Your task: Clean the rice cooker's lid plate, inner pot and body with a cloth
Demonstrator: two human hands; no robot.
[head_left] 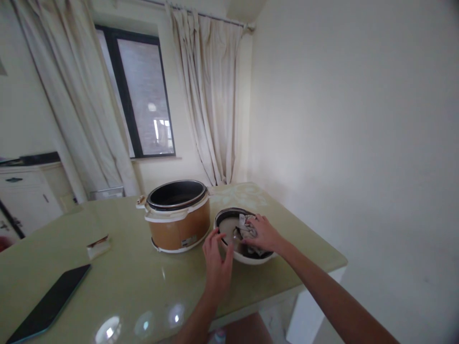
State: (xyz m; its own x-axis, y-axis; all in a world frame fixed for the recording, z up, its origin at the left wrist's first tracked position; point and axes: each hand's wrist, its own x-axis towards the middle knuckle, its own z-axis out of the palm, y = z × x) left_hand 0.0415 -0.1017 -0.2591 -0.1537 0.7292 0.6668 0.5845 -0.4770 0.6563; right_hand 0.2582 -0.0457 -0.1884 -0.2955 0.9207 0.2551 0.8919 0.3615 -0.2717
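An upturned cooker lid (226, 225), with a dark rim and a pale grey inner side, lies on the table. My right hand (263, 233) is closed on a crumpled, patterned cloth (247, 227) pressed against the lid's inner right side. At the near left edge of the lid is my left hand (218, 260), thumb and fingers apart; whether the fingertips touch the rim I cannot tell. Just left of the lid stands an orange-brown electric cooker (179, 229) with white trim, its top uncovered and a dark inner pot (175, 196) inside.
On the left of the pale green glossy table (125, 277) lie a dark tablet (50, 303) and a small whitish packet (98, 247). A wall (358, 119) rises along the right side. Curtains (211, 95) and a window (145, 91) are behind.
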